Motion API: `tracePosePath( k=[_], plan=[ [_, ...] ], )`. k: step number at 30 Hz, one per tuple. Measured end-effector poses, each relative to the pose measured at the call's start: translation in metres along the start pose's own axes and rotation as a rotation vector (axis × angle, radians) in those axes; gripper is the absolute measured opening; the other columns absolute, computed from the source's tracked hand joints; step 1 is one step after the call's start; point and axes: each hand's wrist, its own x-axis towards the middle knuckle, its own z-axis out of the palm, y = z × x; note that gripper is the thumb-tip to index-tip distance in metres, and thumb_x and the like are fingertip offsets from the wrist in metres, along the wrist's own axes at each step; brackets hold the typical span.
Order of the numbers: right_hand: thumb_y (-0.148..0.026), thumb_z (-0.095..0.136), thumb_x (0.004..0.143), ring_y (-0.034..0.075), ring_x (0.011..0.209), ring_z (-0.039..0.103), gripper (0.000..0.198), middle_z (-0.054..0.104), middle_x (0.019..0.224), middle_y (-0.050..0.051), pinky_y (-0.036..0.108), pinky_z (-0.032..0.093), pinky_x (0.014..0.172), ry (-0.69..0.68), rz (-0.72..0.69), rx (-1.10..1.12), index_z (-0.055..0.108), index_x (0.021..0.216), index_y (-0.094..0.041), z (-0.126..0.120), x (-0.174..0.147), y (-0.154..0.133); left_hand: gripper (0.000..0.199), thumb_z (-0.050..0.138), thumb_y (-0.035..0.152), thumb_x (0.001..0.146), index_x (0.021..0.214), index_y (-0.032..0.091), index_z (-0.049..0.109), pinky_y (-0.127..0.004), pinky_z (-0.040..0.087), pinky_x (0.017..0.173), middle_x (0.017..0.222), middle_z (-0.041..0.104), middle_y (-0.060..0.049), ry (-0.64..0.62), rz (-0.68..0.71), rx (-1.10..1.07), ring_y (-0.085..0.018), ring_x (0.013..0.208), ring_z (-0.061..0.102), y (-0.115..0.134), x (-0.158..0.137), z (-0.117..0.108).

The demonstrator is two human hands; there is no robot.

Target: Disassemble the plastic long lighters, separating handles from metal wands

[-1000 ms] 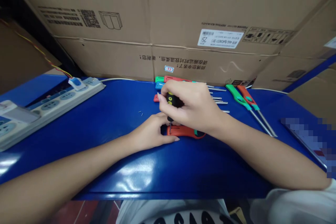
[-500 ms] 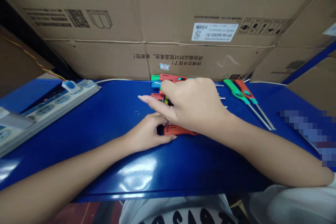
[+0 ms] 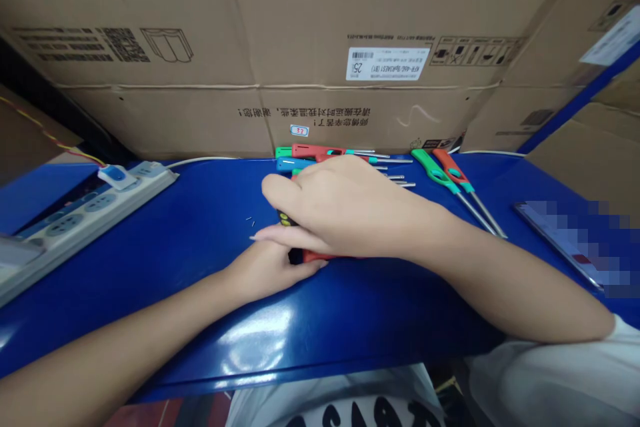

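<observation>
Wrapped round the black and yellow handle of a screwdriver (image 3: pixel 286 218), my right hand (image 3: pixel 345 207) is above the lighter and hides most of it. The screwdriver's shaft and tip are out of sight under the hand. On the blue table my left hand (image 3: pixel 267 268) grips the end of an orange-red long-necked lighter (image 3: pixel 314 256), its thumb along the near side. Two tiny screws or pins (image 3: pixel 251 221) lie on the table left of the hands. Behind my right hand is a row of lighters, among them a red one (image 3: pixel 317 151) and a blue one (image 3: pixel 295 164).
A green lighter (image 3: pixel 434 170) and an orange lighter (image 3: pixel 453 170) lie at the right. A power strip (image 3: pixel 80 217) with a plug runs along the left. A large cardboard box (image 3: pixel 200 113) stands behind the blue table (image 3: pixel 200 340). A blurred-out flat device (image 3: pixel 565 247) lies far right.
My right hand has come down and left with the screwdriver, covering the shaft that showed before and more of the lighter. My left hand keeps its hold. The view has shifted slightly.
</observation>
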Motion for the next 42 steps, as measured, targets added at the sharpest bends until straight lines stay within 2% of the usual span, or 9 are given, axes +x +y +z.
tracePosePath(
  k=[4,8,11,18,22,31,35,38,42],
  plan=[
    [-0.021,0.046,0.099,0.017,0.074,0.056,0.017,0.068,0.095,0.008,0.029,0.037,0.065,-0.005,-0.048,0.097,0.055,0.111,-0.013,-0.002,0.001,0.004,0.018,0.064,0.027,0.090,0.104,0.019,0.072,-0.039,0.057,0.093,0.110,0.074,-0.007,0.003,0.126,0.027,-0.026,0.103,0.070,-0.002,-0.001,0.000],
    [-0.040,0.045,0.103,0.018,0.069,0.055,0.030,0.066,0.085,0.007,0.029,0.036,0.063,0.006,0.029,0.066,0.058,0.106,-0.013,-0.004,-0.001,0.009,0.029,0.069,0.032,0.089,0.114,0.019,0.070,-0.044,0.057,0.095,0.115,0.074,-0.009,-0.039,0.143,0.081,-0.029,0.106,0.069,-0.004,0.002,-0.006],
    [-0.033,0.044,0.104,0.016,0.068,0.054,0.025,0.067,0.086,0.006,0.029,0.035,0.063,-0.015,-0.003,0.086,0.059,0.108,-0.014,-0.003,0.000,0.014,0.034,0.070,0.027,0.086,0.119,0.021,0.069,-0.042,0.056,0.098,0.123,0.071,-0.008,-0.064,0.200,0.063,-0.028,0.111,0.068,-0.006,0.003,-0.010],
    [-0.037,0.038,0.105,0.016,0.066,0.052,0.035,0.062,0.078,0.004,0.030,0.030,0.061,-0.006,-0.039,0.050,0.064,0.094,-0.015,-0.005,0.000,0.017,0.035,0.072,0.031,0.085,0.118,0.020,0.066,-0.041,0.056,0.098,0.119,0.072,-0.008,-0.029,0.129,0.109,-0.028,0.111,0.068,-0.008,0.001,-0.010],
    [-0.025,0.044,0.101,0.017,0.077,0.056,0.023,0.067,0.099,0.009,0.029,0.034,0.065,-0.002,-0.096,0.049,0.060,0.111,-0.013,-0.006,-0.001,0.012,0.036,0.072,0.030,0.084,0.118,0.019,0.066,-0.041,0.054,0.101,0.119,0.072,-0.009,-0.042,0.154,0.079,-0.028,0.111,0.068,-0.007,0.002,-0.013],
    [-0.028,0.043,0.100,0.018,0.078,0.059,0.028,0.069,0.106,0.010,0.029,0.035,0.063,0.037,-0.089,0.035,0.056,0.120,-0.013,-0.001,-0.002,0.013,0.031,0.071,0.037,0.088,0.114,0.020,0.068,-0.043,0.055,0.101,0.118,0.072,-0.009,-0.052,0.178,0.084,-0.028,0.110,0.068,-0.008,0.001,-0.014],
    [-0.038,0.040,0.103,0.018,0.066,0.055,0.032,0.068,0.082,0.007,0.029,0.031,0.059,-0.004,-0.017,-0.017,0.060,0.106,-0.013,-0.004,-0.001,0.013,0.030,0.072,0.039,0.087,0.110,0.020,0.070,-0.043,0.056,0.098,0.113,0.073,-0.009,-0.059,0.164,0.115,-0.029,0.107,0.068,-0.009,0.001,-0.013],
    [-0.026,0.044,0.100,0.016,0.070,0.055,0.021,0.069,0.090,0.008,0.028,0.032,0.060,-0.012,-0.067,0.055,0.058,0.109,-0.014,-0.005,-0.001,0.013,0.037,0.071,0.036,0.088,0.121,0.020,0.067,-0.043,0.054,0.103,0.123,0.071,-0.009,-0.057,0.231,0.093,-0.029,0.116,0.066,-0.009,0.001,-0.013],
    [-0.038,0.044,0.101,0.016,0.067,0.053,0.029,0.067,0.083,0.007,0.029,0.029,0.059,0.024,-0.085,0.057,0.059,0.104,-0.014,-0.003,-0.001,0.012,0.035,0.070,0.037,0.090,0.120,0.021,0.068,-0.041,0.056,0.100,0.121,0.072,-0.009,-0.085,0.198,0.119,-0.029,0.113,0.068,-0.008,0.000,-0.014]
  ],
)
